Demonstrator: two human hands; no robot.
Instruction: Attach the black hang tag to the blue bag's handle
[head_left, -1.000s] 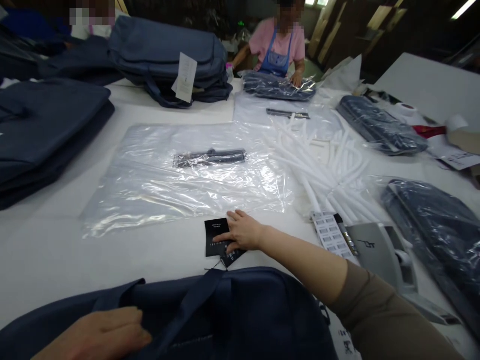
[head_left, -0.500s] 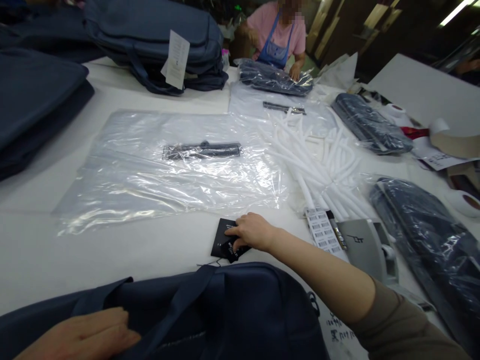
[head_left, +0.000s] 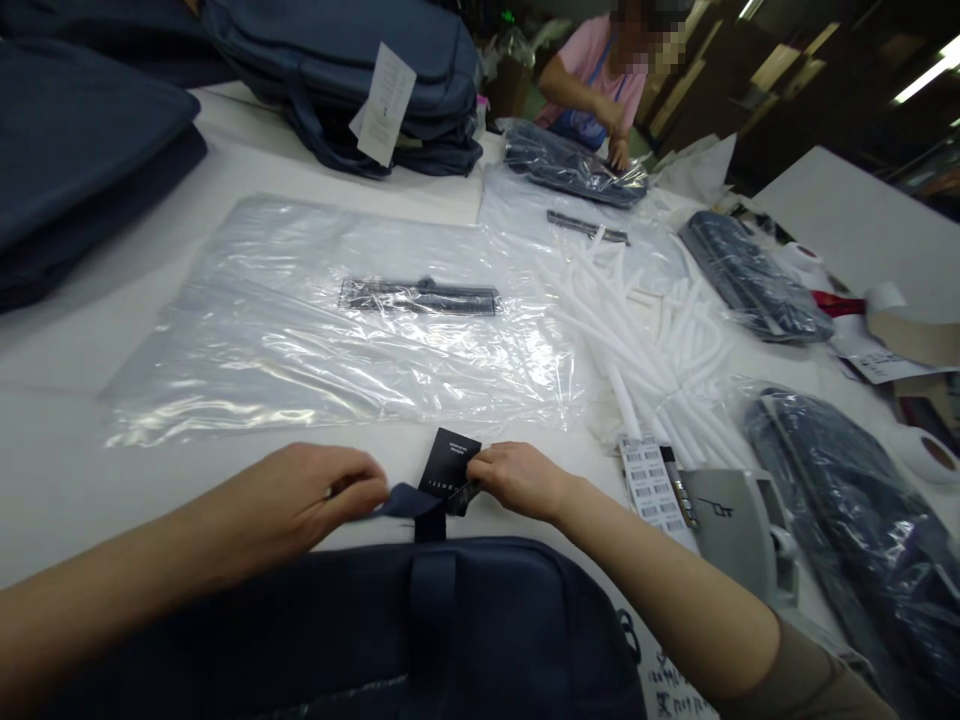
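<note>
A navy blue bag (head_left: 517, 620) lies along the near edge of the table. Over its far side, my left hand (head_left: 322, 490) is closed on the bag's webbing strap (head_left: 409, 500), pulled out towards the left. My right hand (head_left: 517, 480) pinches the black hang tags beside that strap. The larger black tag (head_left: 448, 458), with pale lettering, shows between my two hands. A smaller dark tag (head_left: 463, 498) sits partly hidden under my right fingertips.
Clear plastic bags (head_left: 300, 340) lie flat beyond my hands. White tubes (head_left: 652, 340), a barcode sheet (head_left: 651, 485) and a grey dispenser (head_left: 735, 530) are on the right. Wrapped bags (head_left: 847, 520) flank them. Navy bags (head_left: 345, 60) stand at the back left; a person (head_left: 592, 90) works opposite.
My left hand has moved up from the near left of the bag and taken hold of the strap. My right hand has shifted slightly right, lifting the smaller tag.
</note>
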